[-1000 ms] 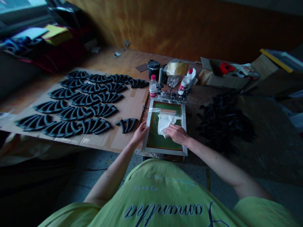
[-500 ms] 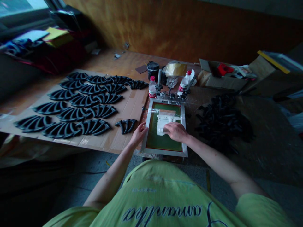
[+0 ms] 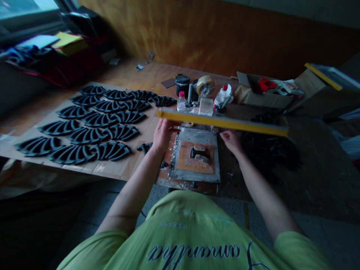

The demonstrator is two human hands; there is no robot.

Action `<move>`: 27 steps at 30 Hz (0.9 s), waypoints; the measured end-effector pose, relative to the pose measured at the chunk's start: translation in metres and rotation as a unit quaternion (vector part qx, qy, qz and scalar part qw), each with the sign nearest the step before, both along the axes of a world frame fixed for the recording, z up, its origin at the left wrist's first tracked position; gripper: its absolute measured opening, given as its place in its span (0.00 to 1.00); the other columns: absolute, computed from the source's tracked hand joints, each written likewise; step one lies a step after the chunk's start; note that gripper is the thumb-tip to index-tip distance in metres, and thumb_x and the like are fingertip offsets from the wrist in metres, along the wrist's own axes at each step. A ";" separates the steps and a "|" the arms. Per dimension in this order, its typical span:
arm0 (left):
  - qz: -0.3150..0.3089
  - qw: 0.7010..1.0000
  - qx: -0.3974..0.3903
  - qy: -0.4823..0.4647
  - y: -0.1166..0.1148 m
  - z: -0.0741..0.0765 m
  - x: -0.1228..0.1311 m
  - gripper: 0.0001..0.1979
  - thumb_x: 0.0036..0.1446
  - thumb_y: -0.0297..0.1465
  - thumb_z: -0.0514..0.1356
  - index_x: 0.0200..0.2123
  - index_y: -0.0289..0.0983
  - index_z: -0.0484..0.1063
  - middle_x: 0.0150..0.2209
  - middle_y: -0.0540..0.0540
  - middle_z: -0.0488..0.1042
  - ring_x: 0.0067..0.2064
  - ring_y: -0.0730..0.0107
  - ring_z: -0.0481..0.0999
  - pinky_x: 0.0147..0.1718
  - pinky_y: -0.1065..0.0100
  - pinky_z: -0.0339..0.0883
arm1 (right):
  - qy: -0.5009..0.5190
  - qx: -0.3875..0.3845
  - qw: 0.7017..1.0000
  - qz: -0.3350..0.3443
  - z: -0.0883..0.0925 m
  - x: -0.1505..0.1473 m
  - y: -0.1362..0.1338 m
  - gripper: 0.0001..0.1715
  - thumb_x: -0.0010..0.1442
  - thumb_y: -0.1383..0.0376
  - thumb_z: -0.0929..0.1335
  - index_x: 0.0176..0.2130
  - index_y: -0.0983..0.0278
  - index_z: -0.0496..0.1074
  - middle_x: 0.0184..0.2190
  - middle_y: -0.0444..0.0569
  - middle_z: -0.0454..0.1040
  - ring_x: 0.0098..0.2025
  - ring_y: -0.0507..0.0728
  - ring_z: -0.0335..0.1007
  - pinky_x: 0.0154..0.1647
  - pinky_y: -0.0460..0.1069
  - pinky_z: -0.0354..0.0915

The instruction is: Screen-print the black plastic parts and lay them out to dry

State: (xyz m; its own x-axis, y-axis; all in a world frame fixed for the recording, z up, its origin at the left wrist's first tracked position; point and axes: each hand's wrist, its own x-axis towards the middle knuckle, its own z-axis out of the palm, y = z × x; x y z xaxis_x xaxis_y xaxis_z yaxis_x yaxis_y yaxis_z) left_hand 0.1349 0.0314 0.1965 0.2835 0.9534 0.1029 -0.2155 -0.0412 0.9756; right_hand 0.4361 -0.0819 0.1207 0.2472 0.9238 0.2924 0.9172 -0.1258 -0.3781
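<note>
The silk-screen frame is tilted up, its yellow front edge running across the view. My left hand is closed on the frame's left end. Under the edge, right of the metal base plate, is my right hand, its fingers curled; I cannot make out whether they hold anything. A wooden board lies on the plate, with one black curved plastic piece on it. The frame's mesh and the squeegee are hidden from me.
Rows of black pieces lie on cardboard to the left. A heap of black pieces is at right. Behind stand a red-capped bottle, a black tub, a tape roll and an open carton.
The screen frame has swung up from flat, uncovering the plate, board and black piece. My left hand rose with its edge. My right hand left the white-smeared mesh and moved right.
</note>
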 end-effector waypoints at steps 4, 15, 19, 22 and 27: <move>0.021 1.000 0.009 -0.019 0.013 0.007 0.018 0.27 0.66 0.55 0.48 0.51 0.40 0.69 0.40 0.44 0.79 0.41 0.68 0.80 0.37 0.68 0.75 | -0.047 -0.125 0.991 0.023 -0.043 -0.065 -0.019 0.17 0.60 0.55 0.74 0.38 0.67 0.77 0.38 0.56 0.79 0.43 0.59 0.75 0.44 0.51 0.69; -0.154 0.927 -0.334 0.065 -0.119 -0.102 0.008 0.30 0.54 0.59 0.59 0.41 0.38 0.71 0.42 0.38 0.80 0.45 0.56 0.81 0.38 0.62 0.75 | -0.018 -0.136 0.987 0.087 -0.025 -0.164 -0.029 0.14 0.72 0.63 0.60 0.46 0.61 0.73 0.45 0.54 0.77 0.49 0.60 0.71 0.50 0.53 0.66; -0.056 0.941 -0.321 0.086 -0.086 -0.111 -0.023 0.26 0.54 0.55 0.61 0.38 0.38 0.67 0.39 0.40 0.80 0.38 0.60 0.82 0.33 0.65 0.74 | -0.058 -0.141 0.978 0.139 -0.020 -0.130 -0.033 0.17 0.73 0.62 0.60 0.52 0.55 0.74 0.53 0.46 0.76 0.54 0.58 0.67 0.56 0.52 0.63; 0.042 0.952 -0.261 0.153 -0.053 -0.128 -0.070 0.21 0.59 0.52 0.58 0.37 0.38 0.64 0.37 0.42 0.79 0.33 0.65 0.80 0.30 0.68 0.72 | -0.106 -0.211 0.972 0.020 -0.021 -0.054 -0.040 0.18 0.72 0.65 0.60 0.47 0.62 0.78 0.49 0.55 0.76 0.53 0.61 0.67 0.54 0.54 0.62; 0.127 0.877 -0.264 0.381 -0.028 -0.170 -0.149 0.18 0.66 0.47 0.46 0.40 0.38 0.65 0.32 0.43 0.78 0.30 0.65 0.79 0.29 0.69 0.70 | -0.167 -0.325 0.924 -0.111 -0.038 0.046 -0.075 0.14 0.64 0.68 0.65 0.36 0.63 0.81 0.41 0.64 0.77 0.50 0.67 0.68 0.46 0.59 0.61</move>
State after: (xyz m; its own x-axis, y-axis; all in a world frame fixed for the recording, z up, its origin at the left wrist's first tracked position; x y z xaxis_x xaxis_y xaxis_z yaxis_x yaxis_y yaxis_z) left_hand -0.0143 0.0031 0.0264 -0.1510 0.8531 -0.4993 0.4572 0.5081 0.7299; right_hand 0.4816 -0.1565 0.0822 0.4479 0.8685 -0.2124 0.8934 -0.4255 0.1440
